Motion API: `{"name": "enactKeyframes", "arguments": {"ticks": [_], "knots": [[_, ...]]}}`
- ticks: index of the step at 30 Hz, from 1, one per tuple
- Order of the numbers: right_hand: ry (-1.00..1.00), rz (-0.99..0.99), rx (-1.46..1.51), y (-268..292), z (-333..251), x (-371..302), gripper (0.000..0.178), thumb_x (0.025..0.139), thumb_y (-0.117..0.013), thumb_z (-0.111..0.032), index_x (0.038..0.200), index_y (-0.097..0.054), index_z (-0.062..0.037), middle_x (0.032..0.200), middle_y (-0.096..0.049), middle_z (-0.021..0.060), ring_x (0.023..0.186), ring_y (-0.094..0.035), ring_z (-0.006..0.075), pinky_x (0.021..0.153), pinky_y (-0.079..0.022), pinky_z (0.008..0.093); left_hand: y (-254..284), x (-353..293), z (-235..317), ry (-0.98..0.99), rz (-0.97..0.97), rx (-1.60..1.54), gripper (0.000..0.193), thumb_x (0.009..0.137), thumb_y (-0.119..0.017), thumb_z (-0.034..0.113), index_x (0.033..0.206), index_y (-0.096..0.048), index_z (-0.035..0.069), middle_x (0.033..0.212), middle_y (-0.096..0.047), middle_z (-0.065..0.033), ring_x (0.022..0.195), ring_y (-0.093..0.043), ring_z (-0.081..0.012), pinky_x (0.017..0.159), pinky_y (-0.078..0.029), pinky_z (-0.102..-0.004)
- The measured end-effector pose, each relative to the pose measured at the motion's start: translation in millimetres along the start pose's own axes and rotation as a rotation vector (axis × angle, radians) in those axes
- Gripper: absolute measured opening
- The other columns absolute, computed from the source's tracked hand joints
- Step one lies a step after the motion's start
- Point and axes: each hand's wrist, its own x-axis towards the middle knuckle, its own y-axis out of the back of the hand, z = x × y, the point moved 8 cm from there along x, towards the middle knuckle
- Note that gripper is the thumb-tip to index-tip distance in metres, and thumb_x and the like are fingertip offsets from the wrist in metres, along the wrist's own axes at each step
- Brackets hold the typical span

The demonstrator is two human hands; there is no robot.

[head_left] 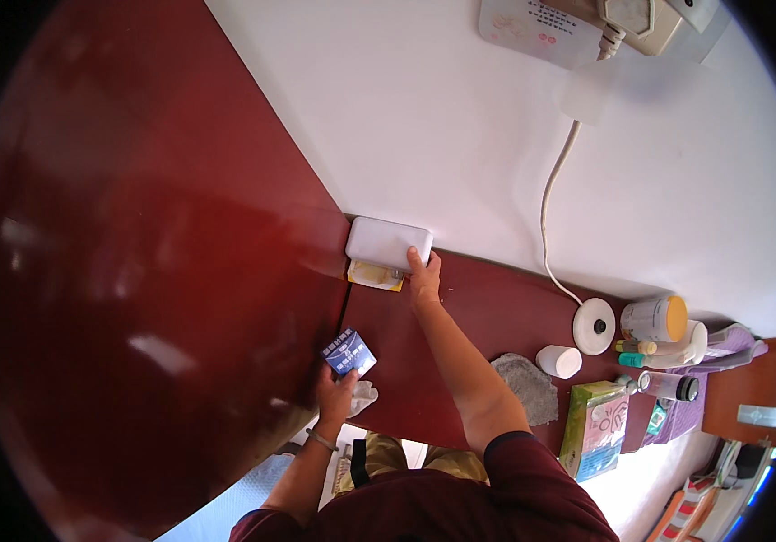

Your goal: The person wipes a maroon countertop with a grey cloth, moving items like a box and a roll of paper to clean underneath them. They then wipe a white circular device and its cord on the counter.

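Dark red polished wood makes up the tabletop [180, 298], which runs against a white wall [424, 108] in the head view. At the far edge, the right hand [424, 280] reaches out with arm extended, fingertips pressed on the corner of a white rounded rectangular plastic box [388, 244] that sits on a flat yellow packet [375, 275], seemingly steadying or lifting it. Closer to the body, the left hand [338, 393] pinches a small blue printed card box [349, 352] by its lower edge, tilted face up, with a crumpled white cloth [365, 396] bunched beside the palm. Well apart to the right lie a grey rag [528, 388], a white cylinder [559, 361] and a green tissue box [595, 429].
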Motion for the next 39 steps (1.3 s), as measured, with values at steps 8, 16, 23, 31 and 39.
{"name": "enactKeyframes", "arguments": {"ticks": [8, 16, 23, 31, 39], "knots": [[-0.17, -0.208, -0.006, -8.1, 5.3, 2.0, 0.088, 0.087, -0.061, -0.06, 0.148, -0.024, -0.0095, 0.149, -0.032, 0.0135, 0.138, -0.031, 0.0296, 0.111, -0.025, 0.0509, -49.2, 24.7, 16.0, 0.314, -0.286, -0.576, 0.037, 0.087, -0.07, 0.009, 0.122, -0.057, 0.006, 0.11, -0.064, -0.0019, 0.093, -0.063, -0.0144, 0.085, -0.051, -0.0299], [-0.232, -0.353, 0.361, -9.8, -1.0, -3.8, 0.067, 0.095, -0.049, -0.048, 0.148, -0.027, -0.013, 0.148, -0.034, 0.0087, 0.137, -0.033, 0.0293, 0.111, -0.03, 0.0459, -91.4, 50.3, 90.8, 0.319, -0.481, -0.737, 0.029, 0.094, -0.063, 0.016, 0.12, -0.057, 0.005, 0.108, -0.067, -0.0085, 0.093, -0.068, -0.025, 0.08, -0.057, -0.0383], [-0.194, -0.303, 0.232, -5.3, 1.4, -14.7, 0.061, 0.099, -0.045, -0.04, 0.148, -0.025, -0.0104, 0.146, -0.036, 0.0129, 0.135, -0.035, 0.0277, 0.109, -0.033, 0.0456, -84.3, 84.4, 109.2, 0.228, -0.352, -0.686, 0.025, 0.096, -0.057, 0.013, 0.12, -0.06, 0.005, 0.109, -0.067, -0.0084, 0.095, -0.068, -0.0246, 0.084, -0.056, -0.0378], [-0.21, -0.323, 0.204, -1.5, -1.8, -8.4, 0.066, 0.091, -0.063, -0.04, 0.142, -0.035, -0.0086, 0.136, -0.047, 0.0114, 0.125, -0.046, 0.0264, 0.102, -0.04, 0.0472, -78.7, 98.6, 73.0, -0.133, -0.309, -0.208, 0.046, 0.087, -0.066, 0.011, 0.131, -0.053, 0.004, 0.147, -0.039, -0.0091, 0.127, -0.05, -0.0231, 0.101, -0.045, -0.036], [-0.195, -0.241, 0.146, 13.9, -15.9, 4.7, 0.057, 0.09, -0.065, -0.04, 0.133, -0.048, -0.0058, 0.125, -0.057, 0.0095, 0.115, -0.054, 0.0236, 0.097, -0.046, 0.0441, -100.2, 146.7, 68.8, -0.274, -0.338, 0.427, 0.047, 0.074, -0.076, 0.017, 0.117, -0.064, 0.004, 0.161, -0.005, -0.0176, 0.142, -0.032, -0.0335, 0.109, -0.039, -0.0384]]}}
